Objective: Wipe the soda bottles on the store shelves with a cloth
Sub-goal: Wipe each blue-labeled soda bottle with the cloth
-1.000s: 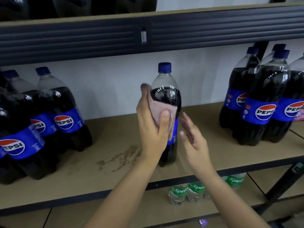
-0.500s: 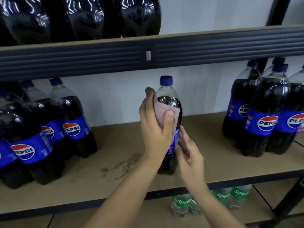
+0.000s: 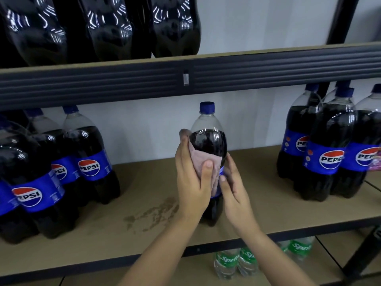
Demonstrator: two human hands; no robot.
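A single Pepsi bottle [image 3: 208, 139] stood upright near the middle of the wooden shelf [image 3: 144, 178], well apart from the bottle groups at either side. The left hand [image 3: 192, 182] was wrapped around the bottle's left side, pressing a pinkish cloth [image 3: 203, 162] against the label area with the thumb on top of the cloth. The right hand [image 3: 234, 190] rested against the bottle's right side with fingers nearly straight, steadying it. A dried stain [image 3: 152, 213] marked the shelf just left of the bottle. Sprite bottles [image 3: 237, 263] stood on the shelf below.
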